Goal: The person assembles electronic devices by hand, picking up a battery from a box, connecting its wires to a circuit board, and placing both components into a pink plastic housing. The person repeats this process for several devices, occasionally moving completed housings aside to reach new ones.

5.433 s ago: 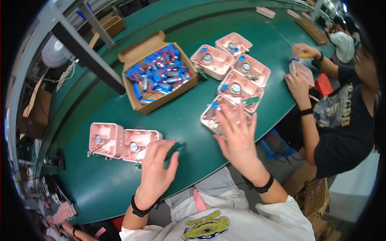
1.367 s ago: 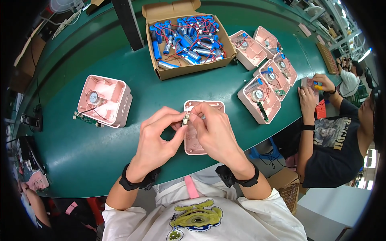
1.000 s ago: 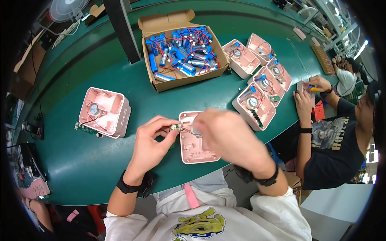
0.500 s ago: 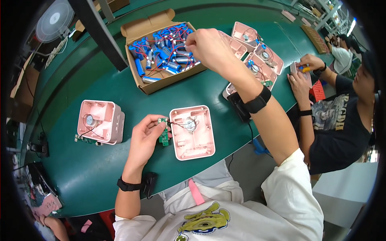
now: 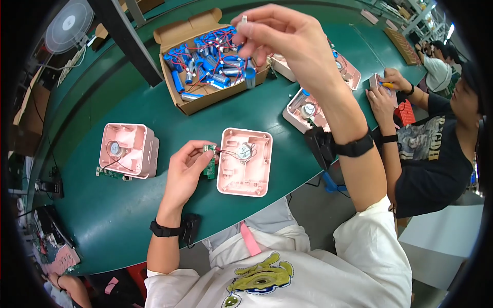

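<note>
My left hand [image 5: 187, 169] pinches a small green circuit board [image 5: 210, 162] between thumb and fingers. Thin wires run from the board to a round metal speaker [image 5: 245, 151] inside a pink plastic housing [image 5: 245, 191], which lies open side up just right of that hand. My right hand [image 5: 287, 38] is raised over the right side of the cardboard box, its thumb and finger closed on a small white plug [image 5: 244, 19]. A blue cylindrical battery [image 5: 249, 78] hangs below this hand at the box's right edge; the lead between them is mostly hidden behind the fingers.
The cardboard box [image 5: 192, 107] holds many blue batteries with red leads. Another pink housing [image 5: 149, 154] with a speaker and board stands at the left; more housings [image 5: 298, 115] lie at the right, partly behind my right arm. A co-worker [image 5: 431, 154] works at the right.
My right hand has risen and moved right from over the batteries, bringing up a battery by its plug. My left hand keeps the circuit board in nearly the same place.
</note>
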